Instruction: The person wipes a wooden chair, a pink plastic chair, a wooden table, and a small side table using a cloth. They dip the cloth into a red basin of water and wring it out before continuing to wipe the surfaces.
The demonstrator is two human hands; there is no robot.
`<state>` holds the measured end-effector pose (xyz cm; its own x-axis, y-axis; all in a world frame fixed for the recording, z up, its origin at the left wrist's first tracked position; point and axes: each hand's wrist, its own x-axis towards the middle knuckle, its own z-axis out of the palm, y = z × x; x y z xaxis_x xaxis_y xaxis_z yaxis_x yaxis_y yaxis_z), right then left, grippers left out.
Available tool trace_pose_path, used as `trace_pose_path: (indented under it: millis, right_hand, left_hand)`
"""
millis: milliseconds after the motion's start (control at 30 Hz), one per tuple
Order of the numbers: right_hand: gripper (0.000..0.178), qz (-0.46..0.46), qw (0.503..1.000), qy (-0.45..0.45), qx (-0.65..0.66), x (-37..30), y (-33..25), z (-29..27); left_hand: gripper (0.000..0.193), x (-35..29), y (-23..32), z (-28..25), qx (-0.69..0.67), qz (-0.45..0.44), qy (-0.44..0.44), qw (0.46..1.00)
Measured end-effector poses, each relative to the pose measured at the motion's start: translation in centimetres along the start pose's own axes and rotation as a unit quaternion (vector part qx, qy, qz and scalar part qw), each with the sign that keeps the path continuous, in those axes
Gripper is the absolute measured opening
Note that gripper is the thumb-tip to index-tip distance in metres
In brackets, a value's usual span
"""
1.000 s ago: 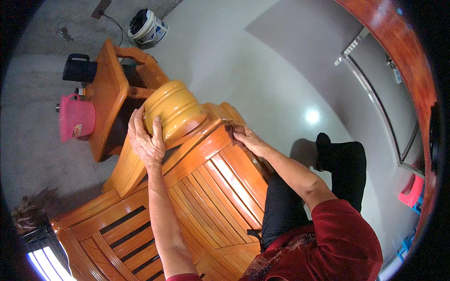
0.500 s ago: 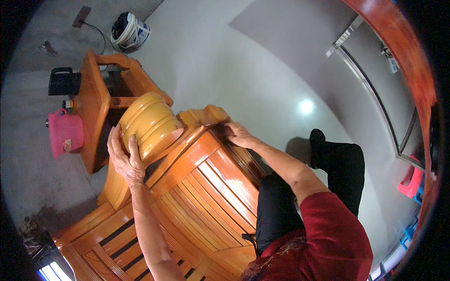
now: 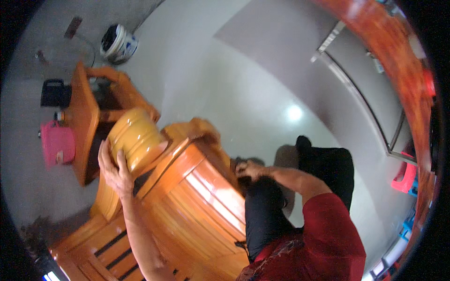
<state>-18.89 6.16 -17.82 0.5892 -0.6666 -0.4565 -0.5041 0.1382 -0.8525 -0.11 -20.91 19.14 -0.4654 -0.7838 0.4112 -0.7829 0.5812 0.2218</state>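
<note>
Currently the yellow ringed cylinder (image 3: 138, 138) sits at the armrest end of the slatted wooden seat (image 3: 187, 187), tilted in the view, with the left hand (image 3: 116, 173) directly against its near side. That hand is spread rather than clenched: the thumb lies along the curved surface, and the other fingers reach round its left edge. Across the seat, well apart from the cylinder, the right hand (image 3: 250, 170) is bent over a dark cloth (image 3: 242, 179) at the front edge, close to the black-trousered knee (image 3: 265, 199).

Half a second earlier, the right hand was up at the seat's front corner beside the armrest; it has since come down the edge towards the knee. The left hand has kept its place on the cylinder, while the whole scene has shifted left and downward in the view.

Motion blur softens the right hand, so its fingertips and the cloth's outline are hard to make out. The cylinder's far side is hidden, the lower frame edge cuts off the seat, and the knee covers part of its front.
</note>
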Motion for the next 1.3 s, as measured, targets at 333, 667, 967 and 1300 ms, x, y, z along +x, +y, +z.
trace_pose_path:
  millis: [333,667,967,1300]
  right_hand:
    - [0.036,0.291,0.946,0.053,-0.13,-11.9,3.5,-4.2]
    - [0.025,0.2,0.827,0.43,0.303,-24.0,-5.7,-13.4]
    - [0.027,0.143,0.873,0.465,0.032,-23.2,-6.1,-18.1]
    - [0.023,-0.089,0.835,0.512,0.178,-27.3,-15.1,-32.1]
  left_hand:
    - [0.048,-1.6,-0.9,-1.8,0.052,-0.005,0.009,0.999]
    - [0.052,-1.4,-0.2,-1.3,0.058,-0.037,0.0,0.998]
    - [0.044,-1.6,-4.5,-0.4,0.052,0.034,0.008,0.998]
    - [0.042,-1.2,0.1,-5.3,0.121,0.11,0.038,0.986]
